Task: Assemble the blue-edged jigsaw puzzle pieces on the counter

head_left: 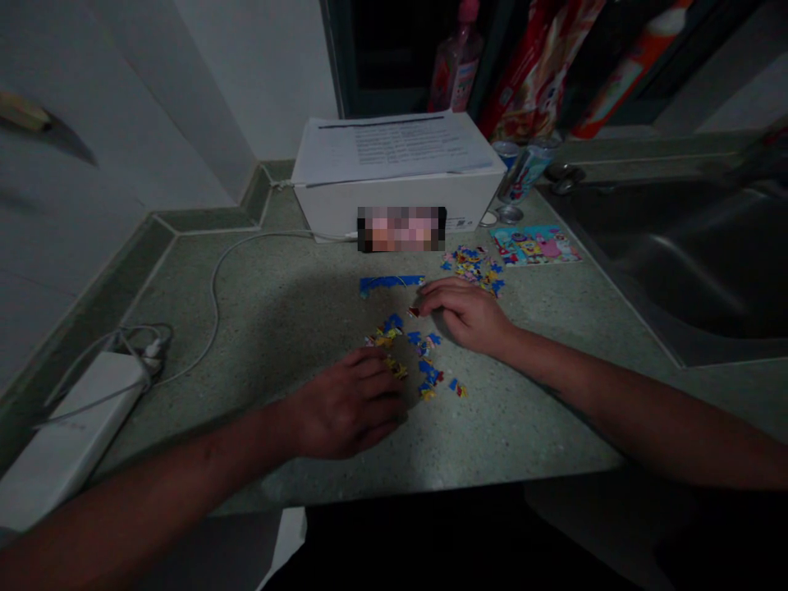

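Note:
Jigsaw pieces lie on the countertop between my hands. My right hand (pixel 465 316) is closed at the fingertips on a small dark red and white jigsaw piece (pixel 414 312). Just beyond it lies a joined blue strip of puzzle (pixel 392 282). My left hand (pixel 350 402) rests palm down with loosely bent fingers, beside a cluster of yellow and blue pieces (pixel 387 332); its fingertips are partly hidden. Between the hands sits another group of blue pieces (pixel 429 373), with a single piece (pixel 457 387) to its right. A loose pile of pieces (pixel 474 264) lies behind my right hand.
A phone (pixel 401 229) with a blurred screen leans on a white box (pixel 394 193), its cable (pixel 215 287) running left to a power strip (pixel 92 427). A cartoon picture card (pixel 535 245), cans (pixel 529 168) and a sink (pixel 677 263) are at right.

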A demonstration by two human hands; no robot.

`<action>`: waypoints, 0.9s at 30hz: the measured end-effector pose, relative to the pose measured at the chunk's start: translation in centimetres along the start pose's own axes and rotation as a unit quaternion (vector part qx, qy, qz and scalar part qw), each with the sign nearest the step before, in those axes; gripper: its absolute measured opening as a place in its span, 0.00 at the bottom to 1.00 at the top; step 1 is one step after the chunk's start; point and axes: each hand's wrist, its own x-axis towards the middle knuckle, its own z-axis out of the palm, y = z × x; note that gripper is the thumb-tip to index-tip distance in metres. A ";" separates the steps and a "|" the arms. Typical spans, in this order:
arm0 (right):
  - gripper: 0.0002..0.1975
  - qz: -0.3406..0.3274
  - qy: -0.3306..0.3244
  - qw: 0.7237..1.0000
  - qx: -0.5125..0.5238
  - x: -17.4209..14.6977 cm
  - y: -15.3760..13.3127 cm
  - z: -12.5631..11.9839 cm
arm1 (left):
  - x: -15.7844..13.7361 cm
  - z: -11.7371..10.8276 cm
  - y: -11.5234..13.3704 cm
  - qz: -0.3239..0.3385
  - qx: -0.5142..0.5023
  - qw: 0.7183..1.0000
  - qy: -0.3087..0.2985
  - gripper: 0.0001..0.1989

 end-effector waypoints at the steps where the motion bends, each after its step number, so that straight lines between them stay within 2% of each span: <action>1: 0.21 0.001 -0.001 1.000 -0.001 0.0 0.0 0.0 | -0.1 0.1 -0.2 -0.004 0.003 1.000 0.007 0.05; 7: 0.22 -0.002 0.001 1.000 -0.004 0.0 -0.2 -0.1 | -0.2 0.3 -0.5 -0.006 0.000 1.000 0.018 0.07; 12: 0.21 -0.007 0.003 1.000 0.007 0.1 -0.2 -0.1 | 0.1 0.6 0.4 0.023 -0.038 0.997 -0.056 0.18; 14: 0.21 -0.013 0.007 1.000 0.004 0.1 -0.2 -0.1 | 0.1 0.7 0.6 0.020 -0.049 0.996 -0.065 0.19; 22: 0.22 -0.004 0.003 1.000 -0.002 0.1 -0.1 0.0 | -0.3 0.8 0.2 -0.010 -0.041 0.999 -0.034 0.17; 24: 0.21 -0.010 0.005 1.000 -0.001 0.1 0.0 0.0 | -0.1 0.9 0.2 -0.008 -0.032 0.998 -0.050 0.22; 27: 0.21 -0.018 0.010 1.000 -0.004 0.1 0.0 0.1 | 0.3 1.1 0.3 -0.001 -0.031 0.996 -0.085 0.34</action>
